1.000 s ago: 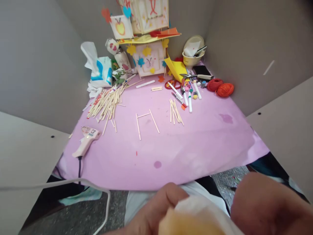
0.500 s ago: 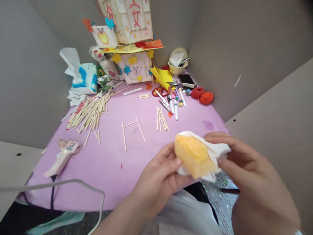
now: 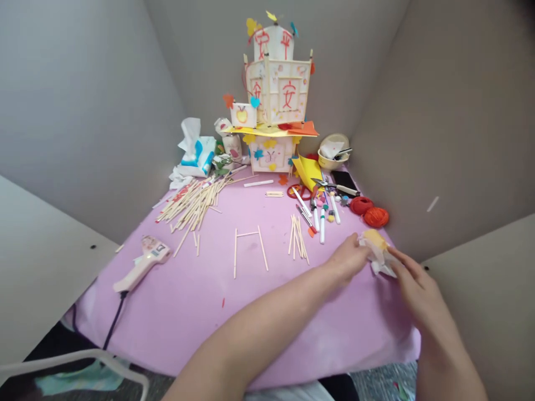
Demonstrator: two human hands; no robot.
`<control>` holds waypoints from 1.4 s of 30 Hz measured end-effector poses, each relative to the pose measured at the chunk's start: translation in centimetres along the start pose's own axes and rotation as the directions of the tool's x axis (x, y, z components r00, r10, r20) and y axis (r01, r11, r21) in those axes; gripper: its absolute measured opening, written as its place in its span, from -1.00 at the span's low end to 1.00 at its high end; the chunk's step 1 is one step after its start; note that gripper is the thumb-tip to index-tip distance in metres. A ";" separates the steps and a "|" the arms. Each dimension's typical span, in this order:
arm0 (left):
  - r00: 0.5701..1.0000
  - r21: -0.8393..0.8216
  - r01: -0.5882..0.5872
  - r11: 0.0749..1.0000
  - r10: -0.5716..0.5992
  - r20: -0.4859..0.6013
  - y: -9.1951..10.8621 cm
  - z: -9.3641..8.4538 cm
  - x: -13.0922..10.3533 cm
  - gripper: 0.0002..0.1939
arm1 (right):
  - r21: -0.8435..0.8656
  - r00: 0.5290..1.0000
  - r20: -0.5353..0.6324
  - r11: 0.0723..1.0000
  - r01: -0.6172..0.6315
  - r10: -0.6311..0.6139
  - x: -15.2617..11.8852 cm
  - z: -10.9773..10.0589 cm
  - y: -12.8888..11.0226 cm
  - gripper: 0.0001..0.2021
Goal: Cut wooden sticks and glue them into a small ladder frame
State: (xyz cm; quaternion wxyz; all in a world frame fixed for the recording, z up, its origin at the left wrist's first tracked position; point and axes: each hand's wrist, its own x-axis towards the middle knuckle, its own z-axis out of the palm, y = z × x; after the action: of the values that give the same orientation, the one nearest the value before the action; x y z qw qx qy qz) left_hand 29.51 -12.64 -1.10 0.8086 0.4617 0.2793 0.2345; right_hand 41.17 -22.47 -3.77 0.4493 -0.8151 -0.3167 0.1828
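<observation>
A yellow block [image 3: 375, 239] partly wrapped in white tissue [image 3: 381, 259] is held over the right side of the purple table [image 3: 334, 317]. My left hand [image 3: 353, 257] grips the tissue on its left side, fingers closed. From the right, my right hand [image 3: 414, 277] holds the wrapped block with its fingers against it. Left of my hands lie several thin sticks [image 3: 297, 239], and further left an H-like frame of sticks [image 3: 248, 234].
A pink glue gun [image 3: 144, 264] with a cord lies at the left, near a large stick pile [image 3: 198, 203]. Behind stand a tissue pack [image 3: 199, 156] and decorated paper lantern [image 3: 288, 92]. Markers [image 3: 322, 225], pliers [image 3: 334, 186] and red yarn [image 3: 375, 217] sit back right.
Both hands have carried the yellow block and its tissue away from my body, to the table's right side. The view has shifted, showing more of the lantern.
</observation>
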 end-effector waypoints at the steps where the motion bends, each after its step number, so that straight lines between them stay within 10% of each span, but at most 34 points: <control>1: 0.998 0.086 0.004 0.996 0.001 -0.056 0.1 -0.6 -0.8 -0.35 | -0.035 0.999 0.025 0.999 0.029 -0.028 -0.1 0.1 -0.2 -0.47; 5: 0.996 0.356 -0.042 0.934 0.068 -0.062 1.7 -3.8 -6.2 -0.30 | -0.309 0.974 0.050 0.924 0.225 -0.221 -1.3 -0.4 -2.7 -0.44; 10: 0.941 0.608 -0.259 0.751 0.337 -0.015 4.8 -10.8 -13.7 -0.77 | -0.404 0.855 -0.034 0.790 0.462 -0.517 -3.5 0.3 -10.9 -0.62; 17: 0.769 0.855 -0.187 0.484 0.614 -0.179 5.6 -20.6 -16.8 -0.74 | -0.301 0.650 0.454 0.582 0.756 -0.609 3.4 14.8 -21.2 -0.81; 21: 0.699 0.897 -0.176 0.406 0.693 -0.177 5.5 -22.3 -17.2 -0.62 | -0.337 0.631 0.540 0.544 0.769 -0.557 7.8 22.0 -21.5 -0.83; 25: 0.686 0.918 -0.150 0.367 0.707 -0.171 5.6 -22.5 -17.3 -0.64 | -0.347 0.621 0.567 0.527 0.776 -0.541 9.3 25.0 -20.3 -0.84; 33: 0.641 0.928 -0.159 0.337 0.750 -0.162 5.7 -23.0 -16.9 -0.66 | -0.260 0.588 0.561 0.550 0.794 -0.583 9.0 25.4 -19.6 -0.87; 42: 0.583 0.928 -0.043 0.369 0.764 -0.277 6.8 -23.1 -17.1 -0.67 | 0.164 0.578 0.549 0.756 0.634 -0.604 -1.5 19.5 -17.3 -0.86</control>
State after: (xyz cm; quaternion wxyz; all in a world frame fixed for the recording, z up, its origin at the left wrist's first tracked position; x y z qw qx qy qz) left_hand 0.71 -6.11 -0.74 0.2069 0.7297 0.4933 0.4258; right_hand 22.65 -4.60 0.65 0.3474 -0.5700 -0.7042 0.2419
